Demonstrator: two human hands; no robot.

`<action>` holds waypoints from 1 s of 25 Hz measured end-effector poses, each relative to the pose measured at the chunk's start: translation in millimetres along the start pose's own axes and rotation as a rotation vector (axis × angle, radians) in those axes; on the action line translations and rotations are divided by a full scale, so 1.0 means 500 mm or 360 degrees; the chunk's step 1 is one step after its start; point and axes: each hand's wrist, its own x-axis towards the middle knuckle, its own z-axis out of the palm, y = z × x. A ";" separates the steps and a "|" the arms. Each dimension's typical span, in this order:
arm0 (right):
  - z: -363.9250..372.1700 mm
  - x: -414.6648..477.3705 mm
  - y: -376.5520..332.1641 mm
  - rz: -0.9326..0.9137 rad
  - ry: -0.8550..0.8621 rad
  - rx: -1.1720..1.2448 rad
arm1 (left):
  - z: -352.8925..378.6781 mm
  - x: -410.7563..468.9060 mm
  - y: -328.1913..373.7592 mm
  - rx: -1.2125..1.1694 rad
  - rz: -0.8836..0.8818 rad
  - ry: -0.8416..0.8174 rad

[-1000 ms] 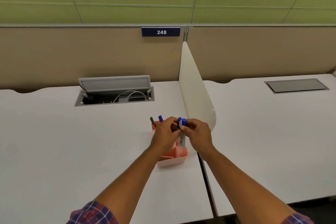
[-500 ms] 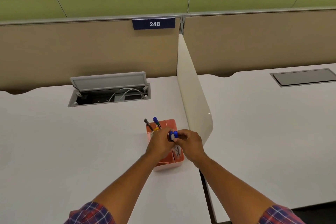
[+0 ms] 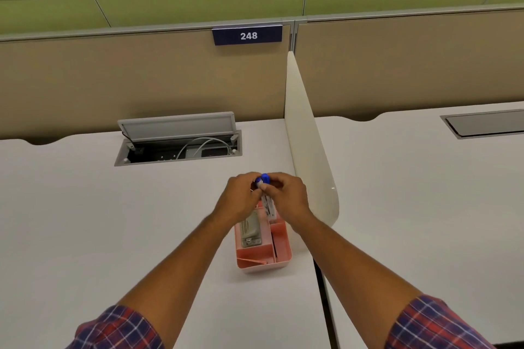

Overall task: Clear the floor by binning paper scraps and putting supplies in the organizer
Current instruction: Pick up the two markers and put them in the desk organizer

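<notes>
A pink organizer (image 3: 280, 259) with several compartments stands on the white desk near its right edge. A grey stapler (image 3: 250, 231) lies in its left compartment. Both hands meet just above the organizer's far end. My right hand (image 3: 286, 193) pinches a white marker with a blue cap (image 3: 266, 190), held upright with its lower end over the organizer. My left hand (image 3: 241, 193) closes on the same marker near its top. The back compartments and anything in them are hidden behind my hands.
A cream curved divider (image 3: 306, 150) rises right of the organizer between two desks. An open cable hatch (image 3: 178, 144) with wires sits at the back of the left desk. A closed hatch (image 3: 485, 123) is on the right desk. Beige partition with sign 248 (image 3: 248, 35) behind.
The view has tilted down and closer, so more of the organizer's front shows. The hands stay together on the marker over the organizer's far end; the pens seen standing earlier are now hidden.
</notes>
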 end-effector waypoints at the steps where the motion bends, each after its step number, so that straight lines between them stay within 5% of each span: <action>1: 0.005 0.016 -0.012 -0.0032 0.0004 -0.0007 | -0.013 0.013 -0.001 -0.0003 0.0003 0.0027; 8: 0.058 0.095 -0.021 -0.0034 0.0069 -0.0051 | -0.040 0.080 -0.045 -0.0044 -0.0158 0.0190; 25: 0.080 0.089 0.095 0.0092 -0.0020 -0.0405 | 0.026 0.057 -0.077 0.0375 -0.0420 0.0077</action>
